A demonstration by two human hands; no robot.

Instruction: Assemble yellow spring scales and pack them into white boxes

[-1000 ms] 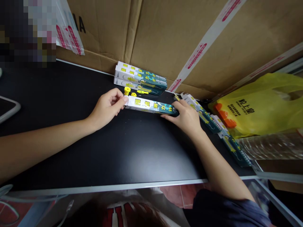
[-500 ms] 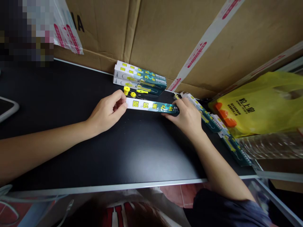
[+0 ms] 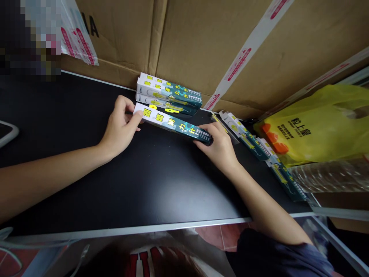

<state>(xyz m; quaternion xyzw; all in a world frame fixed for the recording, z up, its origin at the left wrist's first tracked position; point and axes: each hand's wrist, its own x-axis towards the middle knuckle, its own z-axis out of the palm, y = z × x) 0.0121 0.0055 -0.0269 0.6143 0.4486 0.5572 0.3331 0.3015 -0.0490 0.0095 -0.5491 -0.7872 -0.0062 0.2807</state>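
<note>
A slim white-and-teal box [image 3: 172,122] with yellow lettering is held between my two hands, tilted down to the right. My left hand [image 3: 119,129] pinches its white end with thumb and fingers. At the teal end, my right hand [image 3: 220,144] has closed around it. Just behind the box lie small yellow plastic parts [image 3: 172,110], partly hidden by it. A stack of matching boxes [image 3: 168,94] rests farther back against the cardboard. To the right of my right hand lies a thin item in clear wrapping [image 3: 226,129], partly covered by the hand.
More such boxes [image 3: 245,134] lie in a slanted row on the right. Beyond them sits a yellow plastic bag [image 3: 323,123] with orange items. A large cardboard box [image 3: 196,42] walls off the back of the black table [image 3: 138,184]. A white-edged device [image 3: 10,132] lies far left.
The held box has turned, its white end shifting left and up, its teal end slightly down. My hands moved left with it. It now covers more of the yellow parts.
</note>
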